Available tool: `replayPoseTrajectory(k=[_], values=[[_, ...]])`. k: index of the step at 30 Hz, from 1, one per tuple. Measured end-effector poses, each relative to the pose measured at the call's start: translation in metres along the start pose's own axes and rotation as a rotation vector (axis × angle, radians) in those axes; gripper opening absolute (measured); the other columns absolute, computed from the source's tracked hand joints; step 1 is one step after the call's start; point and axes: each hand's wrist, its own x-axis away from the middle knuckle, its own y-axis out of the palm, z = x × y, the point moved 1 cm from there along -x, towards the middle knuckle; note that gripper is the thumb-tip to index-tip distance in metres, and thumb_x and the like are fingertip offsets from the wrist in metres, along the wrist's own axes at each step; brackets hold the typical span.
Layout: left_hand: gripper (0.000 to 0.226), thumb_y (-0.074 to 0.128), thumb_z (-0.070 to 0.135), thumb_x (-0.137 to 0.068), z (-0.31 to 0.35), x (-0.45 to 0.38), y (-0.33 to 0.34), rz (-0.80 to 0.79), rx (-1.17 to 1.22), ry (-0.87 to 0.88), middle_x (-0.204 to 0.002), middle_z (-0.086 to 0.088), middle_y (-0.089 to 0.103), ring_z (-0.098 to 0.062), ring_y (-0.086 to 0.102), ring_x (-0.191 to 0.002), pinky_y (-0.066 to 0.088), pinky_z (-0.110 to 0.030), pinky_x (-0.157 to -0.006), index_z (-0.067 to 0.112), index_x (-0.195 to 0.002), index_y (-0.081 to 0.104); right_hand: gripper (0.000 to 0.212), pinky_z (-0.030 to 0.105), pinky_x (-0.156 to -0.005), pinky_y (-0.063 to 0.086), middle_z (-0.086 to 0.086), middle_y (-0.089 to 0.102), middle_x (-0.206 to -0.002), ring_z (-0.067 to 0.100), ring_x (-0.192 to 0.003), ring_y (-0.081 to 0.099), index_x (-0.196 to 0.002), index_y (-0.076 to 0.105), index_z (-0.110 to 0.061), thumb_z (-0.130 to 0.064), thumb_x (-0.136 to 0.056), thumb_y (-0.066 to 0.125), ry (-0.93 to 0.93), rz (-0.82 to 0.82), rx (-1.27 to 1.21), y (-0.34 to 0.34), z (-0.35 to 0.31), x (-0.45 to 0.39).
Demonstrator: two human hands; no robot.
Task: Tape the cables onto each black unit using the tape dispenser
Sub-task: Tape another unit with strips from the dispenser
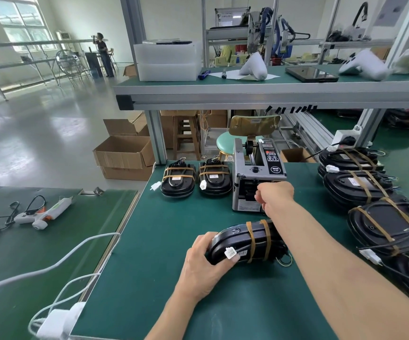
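A black unit (237, 244) lies on the green mat in front of me, with two tan tape bands round it and a white connector on its near side. My left hand (204, 263) grips its left end, thumb beside the connector. My right hand (273, 196) reaches to the mouth of the grey tape dispenser (255, 173), fingers curled at the outlet; whether tape is pinched there is hidden. Two taped units (178, 179) (214, 177) sit left of the dispenser.
Several taped black units (390, 222) are stacked along the right edge. A hot-glue gun (42, 212) and cables lie on the left table, a white power adapter (58, 322) at its near corner. Cardboard boxes (124, 153) stand on the floor beyond, a shelf overhead.
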Motion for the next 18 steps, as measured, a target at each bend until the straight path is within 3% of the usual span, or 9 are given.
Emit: replayPoseTrajectory(k=[3,6,10,14,18], values=[[0.040,0.080,0.064,-0.077,0.000,0.000,0.000,0.000,0.005,-0.002,-0.110,0.012,0.069,-0.009,0.069,-0.103,0.048,-0.013,-0.085,0.049,-0.111,0.066,0.025,0.029,-0.049,0.050,0.014,0.071,-0.079,0.024,-0.060,0.066,-0.103,0.067,0.001,0.009,-0.080,0.072,0.008,0.085,0.003,0.005,0.003,-0.002],[0.040,0.080,0.063,-0.077,0.000,0.000,0.000,0.001,0.007,-0.001,-0.111,0.012,0.069,-0.009,0.069,-0.104,0.049,-0.014,-0.087,0.048,-0.111,0.066,0.032,0.037,-0.067,0.062,0.013,0.066,-0.075,0.026,-0.061,0.064,-0.105,0.064,0.003,0.013,-0.077,0.076,0.025,0.103,-0.002,0.009,0.002,-0.003],[0.039,0.080,0.063,-0.076,0.001,0.001,0.000,-0.004,0.000,0.003,-0.109,0.012,0.068,-0.008,0.069,-0.102,0.048,-0.012,-0.085,0.051,-0.110,0.065,0.030,0.035,-0.063,0.061,0.013,0.062,-0.068,0.023,-0.054,0.061,-0.098,0.057,0.002,0.012,-0.078,0.077,0.069,0.116,-0.053,0.012,0.002,-0.003],[0.038,0.080,0.063,-0.076,0.000,0.001,0.001,-0.005,-0.005,-0.001,-0.108,0.013,0.068,-0.007,0.069,-0.101,0.048,-0.012,-0.084,0.052,-0.109,0.065,0.028,0.028,-0.046,0.047,0.015,0.067,-0.085,0.020,-0.053,0.060,-0.108,0.057,0.003,0.011,-0.085,0.071,0.111,0.087,-0.175,0.013,0.006,-0.002],[0.038,0.080,0.063,-0.077,-0.002,0.000,0.001,0.000,-0.012,0.002,-0.108,0.014,0.068,-0.008,0.069,-0.102,0.049,-0.013,-0.085,0.051,-0.109,0.065,0.037,0.028,-0.056,0.048,0.015,0.063,-0.106,0.022,-0.071,0.064,-0.133,0.051,0.003,0.006,-0.096,0.055,0.107,-0.037,-0.296,0.007,0.008,0.002]])
